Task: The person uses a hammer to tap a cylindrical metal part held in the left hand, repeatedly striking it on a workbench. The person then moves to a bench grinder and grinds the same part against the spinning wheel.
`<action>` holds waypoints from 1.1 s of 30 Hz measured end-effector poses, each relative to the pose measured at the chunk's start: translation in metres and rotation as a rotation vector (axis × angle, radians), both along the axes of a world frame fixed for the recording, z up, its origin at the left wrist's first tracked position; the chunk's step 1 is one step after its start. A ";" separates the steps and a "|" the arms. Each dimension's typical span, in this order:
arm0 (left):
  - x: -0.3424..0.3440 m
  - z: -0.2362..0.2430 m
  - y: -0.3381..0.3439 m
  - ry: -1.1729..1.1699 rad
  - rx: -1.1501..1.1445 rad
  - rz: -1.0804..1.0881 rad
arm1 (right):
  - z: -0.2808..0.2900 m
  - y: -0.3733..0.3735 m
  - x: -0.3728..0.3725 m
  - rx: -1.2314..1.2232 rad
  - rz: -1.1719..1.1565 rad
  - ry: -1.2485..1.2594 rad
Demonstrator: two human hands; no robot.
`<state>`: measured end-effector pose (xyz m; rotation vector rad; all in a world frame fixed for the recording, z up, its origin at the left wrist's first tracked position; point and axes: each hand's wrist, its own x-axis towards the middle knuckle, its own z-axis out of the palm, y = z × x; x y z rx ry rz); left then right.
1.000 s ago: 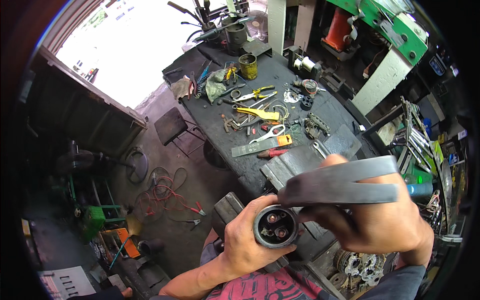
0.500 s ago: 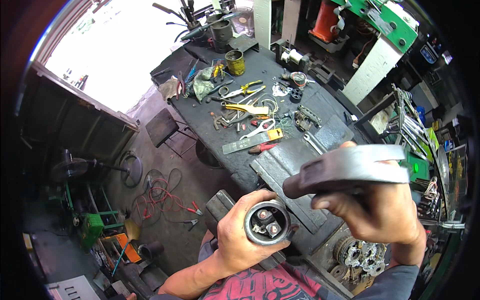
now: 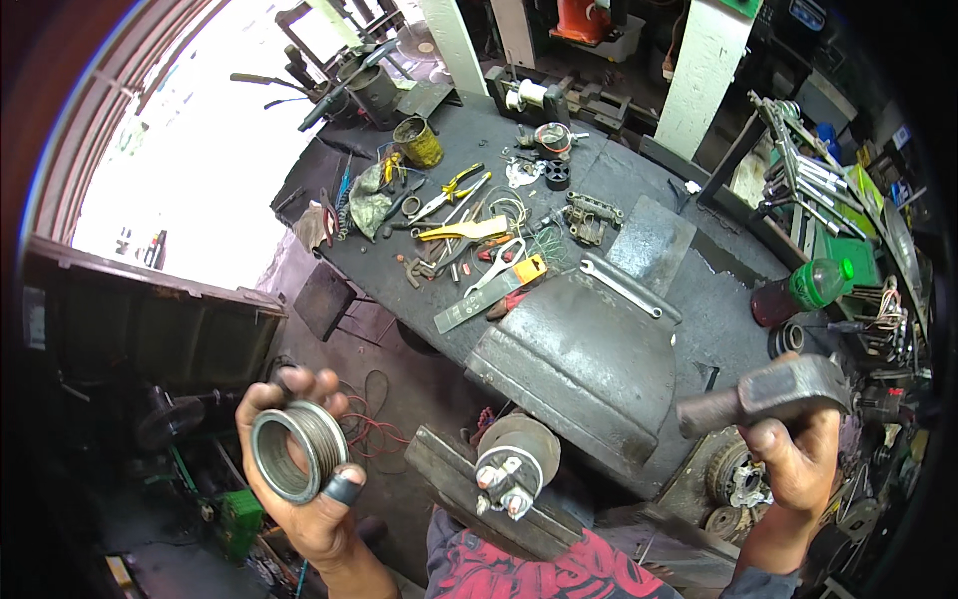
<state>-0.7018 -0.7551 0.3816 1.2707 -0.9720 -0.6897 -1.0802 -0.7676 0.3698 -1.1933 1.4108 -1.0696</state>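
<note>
My left hand (image 3: 317,499) is cupped round a grooved metal ring (image 3: 299,454), its fingers curled behind and its thumb at the near rim. The ring is hollow and tilted, held out over the floor left of the vise. In my right hand (image 3: 798,454) is a hammer (image 3: 783,391), its dark steel head pointing left; the handle is mostly hidden. Between my hands, at the vise jaws (image 3: 454,469), stands a cylindrical metal part (image 3: 519,449). Its end facing me carries several pale terminals with copper-coloured tips. Neither hand touches it.
Behind the vise body (image 3: 579,349), with a wrench (image 3: 624,285) on it, the dark workbench (image 3: 479,140) holds pliers (image 3: 454,195), a steel rule (image 3: 489,295) and a yellow can (image 3: 417,142). A bottle (image 3: 798,292) stands right; gear-like parts (image 3: 733,469) lie below.
My left hand has moved left, away from the vise, with the ring, leaving the cylindrical part bare. The hammer has shifted right and lower. My view has also turned a little.
</note>
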 end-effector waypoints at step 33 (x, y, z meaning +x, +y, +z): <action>0.074 -0.076 -0.075 0.835 0.287 -1.110 | -0.030 0.237 0.182 0.034 -0.864 0.041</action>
